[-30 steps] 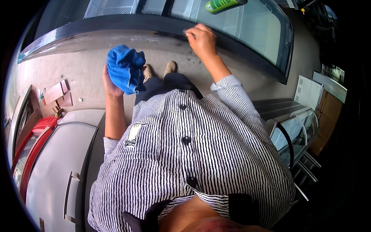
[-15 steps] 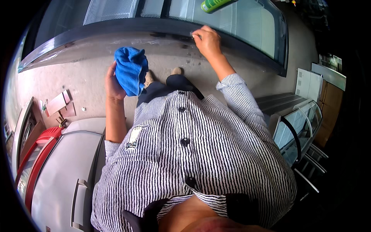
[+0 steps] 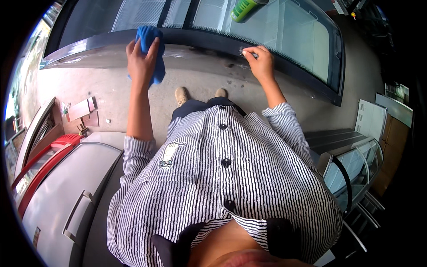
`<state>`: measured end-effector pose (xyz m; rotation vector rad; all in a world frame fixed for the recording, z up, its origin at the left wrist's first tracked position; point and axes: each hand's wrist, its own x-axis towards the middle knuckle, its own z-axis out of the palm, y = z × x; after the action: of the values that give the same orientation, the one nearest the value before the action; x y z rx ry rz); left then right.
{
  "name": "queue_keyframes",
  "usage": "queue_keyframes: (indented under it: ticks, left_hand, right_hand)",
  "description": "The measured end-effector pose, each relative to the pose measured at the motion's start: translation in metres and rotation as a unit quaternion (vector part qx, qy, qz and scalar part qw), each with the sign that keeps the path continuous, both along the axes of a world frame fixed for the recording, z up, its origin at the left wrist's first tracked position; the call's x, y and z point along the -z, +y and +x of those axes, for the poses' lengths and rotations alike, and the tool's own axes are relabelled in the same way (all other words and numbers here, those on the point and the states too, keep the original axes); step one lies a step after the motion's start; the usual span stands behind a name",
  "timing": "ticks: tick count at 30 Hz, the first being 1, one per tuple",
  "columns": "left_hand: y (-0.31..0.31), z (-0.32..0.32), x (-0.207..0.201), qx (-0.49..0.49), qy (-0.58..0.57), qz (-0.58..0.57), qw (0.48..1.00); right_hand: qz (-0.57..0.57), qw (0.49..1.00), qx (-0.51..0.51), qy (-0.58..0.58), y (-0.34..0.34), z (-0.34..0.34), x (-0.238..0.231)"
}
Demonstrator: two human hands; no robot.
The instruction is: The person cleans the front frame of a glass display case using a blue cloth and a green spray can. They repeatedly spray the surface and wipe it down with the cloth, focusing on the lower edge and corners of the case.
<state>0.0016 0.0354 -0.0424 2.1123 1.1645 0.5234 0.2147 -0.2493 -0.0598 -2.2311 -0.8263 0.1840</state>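
My left hand (image 3: 141,64) is closed around a crumpled blue cloth (image 3: 159,66), at the dark front rim (image 3: 200,43) of a long glass-topped display cabinet. Part of the cloth reaches over that rim, and the rest hangs down in front. Farther right along the same edge, my right hand (image 3: 263,64) pinches a small scrap of clear plastic film (image 3: 242,52) between thumb and fingers. Whether the scrap is still attached to the cabinet I cannot tell. On the glass top lies a green can (image 3: 247,9), partly cut off by the upper edge.
Behind me on the left is a silver-grey appliance (image 3: 62,178) with a bar handle, beside a red-framed unit (image 3: 49,155). A curved-glass case (image 3: 353,171) stands behind on the right, near a white vented panel (image 3: 370,118). Cardboard pieces (image 3: 81,109) lie on the floor at left.
My left hand has moved forward, bringing the blue cloth up to the cabinet's rim. My right hand still pinches at the front edge, and the whole view has shifted slightly.
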Motion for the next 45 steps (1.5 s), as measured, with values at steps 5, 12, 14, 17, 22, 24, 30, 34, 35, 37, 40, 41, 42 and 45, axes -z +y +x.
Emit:
queue_keyframes:
  ticks: [5,12,14,17,22,24,30,34,35,37,40,41,42,45]
  left_hand:
    - [-0.009,0.025,0.027,-0.023,0.154,0.148,0.977]
    - [-0.098,0.082,0.040,0.070,0.118,0.133,0.982]
    - [-0.126,0.092,0.028,0.099,0.121,0.118,0.981]
    - [-0.177,0.120,0.032,0.139,0.105,0.104,0.979]
    - [-0.241,0.165,0.025,0.248,0.077,0.005,0.966]
    - [-0.244,0.174,0.027,0.268,0.091,-0.054,0.958]
    - [-0.165,0.138,-0.013,0.053,-0.098,-0.506,0.856]
    - [-0.068,0.090,0.011,0.018,0.013,-0.203,0.979]
    - [-0.045,0.077,0.019,0.045,0.121,-0.006,0.992]
    - [-0.047,0.081,0.018,-0.005,0.203,0.070,0.977]
    - [-0.063,0.088,0.034,0.022,0.171,0.091,0.981]
    - [-0.078,0.095,0.031,0.054,0.159,0.085,0.982]
    - [-0.096,0.102,0.028,0.087,0.133,0.083,0.984]
    - [-0.147,0.124,0.032,0.178,0.094,0.096,0.975]
  right_hand:
    - [0.067,0.995,0.044,0.061,-0.046,0.006,-0.019]
    - [0.105,0.984,0.074,0.123,-0.101,0.029,-0.020]
    - [0.119,0.983,0.073,0.116,-0.102,0.025,-0.018]
    - [0.123,0.980,0.078,0.136,-0.115,0.039,-0.019]
    - [0.140,0.966,0.115,0.185,-0.139,0.061,-0.013]
    - [0.197,0.926,0.150,0.284,-0.148,0.067,-0.007]
    - [0.385,0.678,0.201,0.593,-0.168,0.094,-0.003]
    - [0.410,0.586,0.158,0.680,-0.168,0.086,0.001]
    - [0.408,0.596,0.143,0.677,-0.162,0.081,-0.004]
    - [0.390,0.620,0.143,0.666,-0.165,0.080,-0.001]
    - [0.360,0.656,0.199,0.632,-0.168,0.078,-0.009]
    - [0.363,0.665,0.224,0.613,-0.172,0.072,-0.012]
    - [0.366,0.673,0.249,0.593,-0.175,0.067,-0.015]
    - [0.365,0.692,0.294,0.550,-0.192,0.064,-0.020]
